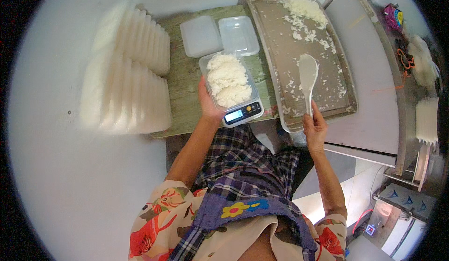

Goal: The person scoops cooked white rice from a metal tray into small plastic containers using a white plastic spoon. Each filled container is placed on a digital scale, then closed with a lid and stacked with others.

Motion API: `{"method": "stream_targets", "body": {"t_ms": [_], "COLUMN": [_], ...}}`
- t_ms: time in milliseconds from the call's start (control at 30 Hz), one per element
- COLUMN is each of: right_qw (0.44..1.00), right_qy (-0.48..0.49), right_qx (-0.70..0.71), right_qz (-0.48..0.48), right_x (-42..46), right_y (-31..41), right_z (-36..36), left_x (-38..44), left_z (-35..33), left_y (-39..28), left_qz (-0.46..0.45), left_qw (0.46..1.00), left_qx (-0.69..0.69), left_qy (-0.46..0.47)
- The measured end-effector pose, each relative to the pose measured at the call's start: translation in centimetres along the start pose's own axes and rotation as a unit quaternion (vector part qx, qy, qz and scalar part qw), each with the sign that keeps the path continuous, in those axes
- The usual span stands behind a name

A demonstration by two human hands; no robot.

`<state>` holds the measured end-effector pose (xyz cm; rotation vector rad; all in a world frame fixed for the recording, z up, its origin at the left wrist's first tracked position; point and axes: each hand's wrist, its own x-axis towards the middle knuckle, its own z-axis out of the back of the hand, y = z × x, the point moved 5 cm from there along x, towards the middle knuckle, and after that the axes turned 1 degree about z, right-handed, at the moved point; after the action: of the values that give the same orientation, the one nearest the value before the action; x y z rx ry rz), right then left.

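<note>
My left hand [209, 101] grips the near left side of a clear plastic container [202, 64] filled with white cooked rice [229, 80]. Under or just above it is a white digital kitchen scale [242, 113] with a lit display; whether the container rests on it I cannot tell. In my right hand [315, 127] is the handle of a white rice paddle [308, 73], its blade over a large metal tray [272, 56]. More rice [305, 10] is heaped in the tray's far right corner, with loose grains scattered across the bottom.
Tall stacks of translucent plastic containers [140, 85] stand on the left. Behind the filled container lie a clear container [239, 36] and a translucent lid or container [201, 36] on the green worktop [184, 96]. A pale cabinet or counter surface [372, 85] borders the tray's right side.
</note>
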<state>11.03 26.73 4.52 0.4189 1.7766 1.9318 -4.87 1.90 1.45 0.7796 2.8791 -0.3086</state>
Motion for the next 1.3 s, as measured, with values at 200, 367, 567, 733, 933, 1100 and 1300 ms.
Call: {"method": "stream_targets", "body": {"t_ms": [200, 367, 567, 733, 933, 1100, 1300], "right_qw": [0.996, 0.993, 0.991, 0.987, 0.985, 0.98, 0.982], "right_qy": [-0.057, -0.064, -0.072, -0.087, -0.087, -0.102, -0.098], "right_qx": [0.049, 0.075, 0.085, 0.099, 0.113, 0.121, 0.119], "right_qz": [-0.052, -0.058, -0.071, -0.089, -0.1, -0.118, -0.113], "right_x": [-0.9, -0.5, -0.5, -0.4, -0.5, -0.5, -0.4], "right_y": [-3.7, -3.7, -4.6, -4.7, -4.9, -5.5, -5.6], "right_z": [0.1, 0.0, 0.0, 0.1, 0.2, 0.4, 0.5], "left_x": [-3.5, -3.9, -6.0, -2.6, 7.2, 10.1, 10.4], "left_z": [2.8, 6.6, 4.9, 1.3, 0.3, 1.9, 1.7], "left_y": [-1.6, -1.4, -3.7, -10.1, -12.8, -12.8, -13.3], "left_qz": [-0.063, -0.13, -0.149, -0.268, -0.3, -0.254, -0.245], "left_qw": [0.995, 0.967, 0.797, 0.588, 0.284, 0.16, 0.145], "left_qx": [0.039, 0.133, 0.514, 0.728, 0.906, 0.949, 0.956], "left_qy": [-0.066, -0.176, -0.279, -0.228, -0.089, -0.097, -0.076]}}
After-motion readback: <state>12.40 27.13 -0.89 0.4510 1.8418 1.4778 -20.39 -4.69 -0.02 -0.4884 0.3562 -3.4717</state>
